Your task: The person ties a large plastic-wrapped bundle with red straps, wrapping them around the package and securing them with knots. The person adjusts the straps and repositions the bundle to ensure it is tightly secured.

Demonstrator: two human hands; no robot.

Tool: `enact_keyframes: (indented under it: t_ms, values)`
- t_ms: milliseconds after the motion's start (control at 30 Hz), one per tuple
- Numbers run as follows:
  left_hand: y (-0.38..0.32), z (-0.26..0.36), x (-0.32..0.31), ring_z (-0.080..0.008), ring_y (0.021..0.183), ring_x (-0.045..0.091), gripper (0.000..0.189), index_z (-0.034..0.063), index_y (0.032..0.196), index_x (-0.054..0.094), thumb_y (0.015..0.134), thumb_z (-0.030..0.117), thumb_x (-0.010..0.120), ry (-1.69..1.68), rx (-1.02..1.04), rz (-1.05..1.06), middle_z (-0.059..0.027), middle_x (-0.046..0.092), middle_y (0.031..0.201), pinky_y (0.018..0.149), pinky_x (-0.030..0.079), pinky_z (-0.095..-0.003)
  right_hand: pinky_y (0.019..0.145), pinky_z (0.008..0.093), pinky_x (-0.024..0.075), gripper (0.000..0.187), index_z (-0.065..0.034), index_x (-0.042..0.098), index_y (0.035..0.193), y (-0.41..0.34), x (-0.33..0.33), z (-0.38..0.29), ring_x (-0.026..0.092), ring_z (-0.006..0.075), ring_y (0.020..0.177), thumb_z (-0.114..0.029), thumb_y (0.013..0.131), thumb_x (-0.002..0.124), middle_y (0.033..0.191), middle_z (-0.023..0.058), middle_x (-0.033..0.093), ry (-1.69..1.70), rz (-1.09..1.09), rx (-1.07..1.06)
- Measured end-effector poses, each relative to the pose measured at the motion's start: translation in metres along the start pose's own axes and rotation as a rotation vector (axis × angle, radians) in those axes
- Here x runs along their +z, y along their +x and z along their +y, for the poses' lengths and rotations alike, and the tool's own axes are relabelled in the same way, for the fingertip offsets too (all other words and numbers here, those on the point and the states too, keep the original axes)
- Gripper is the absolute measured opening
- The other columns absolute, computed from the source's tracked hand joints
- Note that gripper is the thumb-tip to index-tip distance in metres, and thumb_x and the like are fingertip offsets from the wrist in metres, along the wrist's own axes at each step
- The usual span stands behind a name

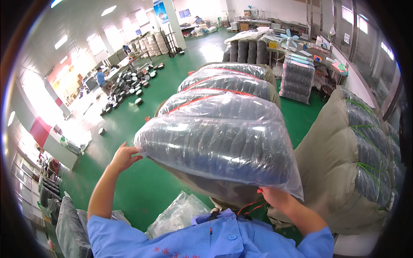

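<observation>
Before me lies a clear plastic bag (213,148) packed with a row of dark, soft folded goods. It rests on top of a large sack (193,180) of tan woven fabric. My left hand (124,157) has its fingertips at the bag's left corner and appears to pinch the film. Under the bag's near right edge, my right hand (276,197) is closed on the film, its fingers partly hidden. A red strap (253,206) hangs beside that hand. Behind, more filled clear bags (226,84) are bound with red straps.
At right stands another tan sack (322,154) of bagged goods tied with green straps. A loose plastic sheet (180,213) lies on the green floor (135,190) below me. Dark round items (129,84) are scattered at left near a seated person (101,77). A bagged stack (297,77) stands beside a worktable (306,53).
</observation>
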State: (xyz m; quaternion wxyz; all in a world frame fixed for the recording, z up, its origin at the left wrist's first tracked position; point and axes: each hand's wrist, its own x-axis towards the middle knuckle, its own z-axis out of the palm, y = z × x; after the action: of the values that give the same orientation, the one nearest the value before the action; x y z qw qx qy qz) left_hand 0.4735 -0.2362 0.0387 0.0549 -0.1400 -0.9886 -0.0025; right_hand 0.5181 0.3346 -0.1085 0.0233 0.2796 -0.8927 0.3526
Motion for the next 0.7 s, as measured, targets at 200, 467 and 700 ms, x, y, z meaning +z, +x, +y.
enact_keyframes:
  t_ms: [200,467,700]
  values:
    - [0.007,0.157,-0.015,-0.0210,0.074,0.070,0.021,0.0088,0.100,0.073,0.080,0.014,0.075,-0.176,-0.060,0.750,-0.0053,0.070,0.073,0.079,0.055,-0.0378,0.093,0.0388,0.0463,0.024,-0.0061,0.064,0.115,0.018,-0.036,-0.017,0.060,0.0284,0.106,-0.011,0.091,0.059,0.115,0.0126,0.065,0.048,0.137,-0.005]
    - [0.122,0.430,-0.026,-0.0211,0.121,0.056,0.025,0.0141,0.101,0.069,0.077,0.019,0.072,-0.158,0.938,0.122,-0.0019,0.066,0.115,0.112,0.035,-0.0427,0.093,0.0407,0.0460,0.026,-0.0065,0.062,0.114,0.018,0.022,0.001,0.059,0.0288,0.109,-0.020,0.093,0.059,0.110,0.0133,0.063,0.351,0.344,-0.159]
    - [0.126,0.440,-0.004,-0.0177,0.113,0.059,0.019,0.0132,0.091,0.069,0.073,0.011,0.067,-0.025,1.007,0.146,0.0026,0.068,0.105,0.110,0.037,-0.0402,0.069,0.0426,0.0543,0.016,-0.0083,0.066,0.097,-0.021,-0.037,-0.008,0.068,0.0293,0.086,-0.018,0.093,0.053,0.092,0.0108,0.069,-0.210,-0.111,-0.082]
